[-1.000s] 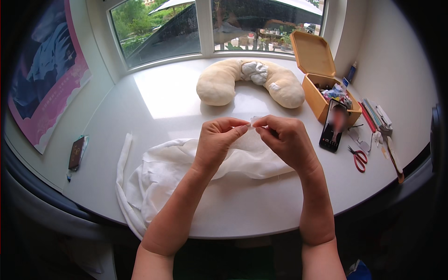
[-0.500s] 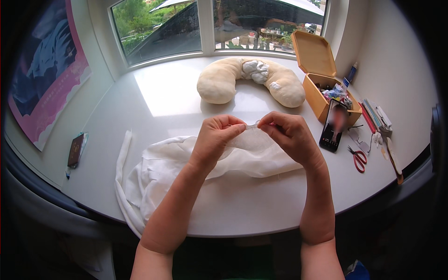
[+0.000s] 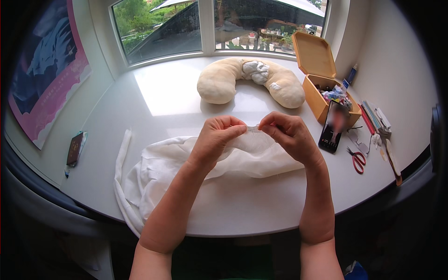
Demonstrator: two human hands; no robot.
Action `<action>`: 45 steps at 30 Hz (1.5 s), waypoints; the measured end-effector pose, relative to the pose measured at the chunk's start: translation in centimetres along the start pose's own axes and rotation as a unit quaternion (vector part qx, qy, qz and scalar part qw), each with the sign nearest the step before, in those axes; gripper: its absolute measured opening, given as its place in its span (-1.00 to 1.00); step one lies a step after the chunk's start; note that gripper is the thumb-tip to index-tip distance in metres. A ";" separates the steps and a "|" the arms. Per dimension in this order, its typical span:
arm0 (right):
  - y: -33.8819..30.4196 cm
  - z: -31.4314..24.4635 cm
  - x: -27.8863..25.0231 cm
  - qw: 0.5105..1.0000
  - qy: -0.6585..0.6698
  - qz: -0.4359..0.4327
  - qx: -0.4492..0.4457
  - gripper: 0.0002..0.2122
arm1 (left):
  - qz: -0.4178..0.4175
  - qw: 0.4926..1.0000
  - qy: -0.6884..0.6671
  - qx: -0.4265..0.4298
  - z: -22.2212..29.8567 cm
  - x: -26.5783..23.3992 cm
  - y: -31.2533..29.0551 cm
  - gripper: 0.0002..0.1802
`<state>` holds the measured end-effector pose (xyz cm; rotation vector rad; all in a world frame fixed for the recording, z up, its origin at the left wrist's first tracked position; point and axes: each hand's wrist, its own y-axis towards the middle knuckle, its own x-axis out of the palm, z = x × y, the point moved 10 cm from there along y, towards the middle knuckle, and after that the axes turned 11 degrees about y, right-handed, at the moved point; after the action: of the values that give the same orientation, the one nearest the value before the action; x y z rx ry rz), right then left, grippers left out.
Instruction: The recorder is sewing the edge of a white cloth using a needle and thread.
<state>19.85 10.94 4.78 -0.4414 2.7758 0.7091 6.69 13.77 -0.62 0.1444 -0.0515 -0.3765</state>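
Note:
Both my hands are raised over the white table (image 3: 154, 98), pinching the top edge of a thin white cloth (image 3: 254, 154) between thumbs and forefingers. My left hand (image 3: 217, 137) grips the edge on the left. A short stretch of hem spans across to my right hand (image 3: 289, 135), which grips it on the right. The rest of the cloth drapes down and spreads to the left across the table, with a long rolled strip (image 3: 122, 158) trailing beyond it.
A cream U-shaped neck pillow (image 3: 219, 84) lies at the back by the window. An open wooden box (image 3: 322, 98) of small items stands at right, a phone (image 3: 333, 128) leaning on it. Red scissors (image 3: 358, 158) and pens lie near the right edge. A small dark booklet (image 3: 74, 148) sits far left.
My hands have moved slightly apart, drawing the cloth's edge taut between them. The cloth has shifted a little on the table.

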 end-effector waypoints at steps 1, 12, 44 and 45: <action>0.0 0.1 0.0 1.000 0.012 -0.003 0.009 -0.93 | -0.004 1.000 -0.006 -0.004 -0.1 0.1 0.0 -0.89; -0.1 1.9 1.6 0.993 0.072 -0.048 0.076 -0.91 | -0.011 1.000 0.003 0.006 -0.1 0.3 0.0 -0.90; 0.1 -0.9 0.4 0.998 -0.064 -0.010 -0.021 -0.95 | 0.008 0.999 0.051 0.004 0.4 -0.9 0.0 -0.90; 0.2 -0.9 0.4 0.998 -0.058 -0.012 -0.016 -0.97 | 0.008 0.999 0.043 -0.001 0.3 -1.0 0.0 -0.89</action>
<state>19.25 10.52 5.49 -0.4252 2.6511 0.7488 5.70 14.12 -0.37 0.1589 0.0323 -0.3532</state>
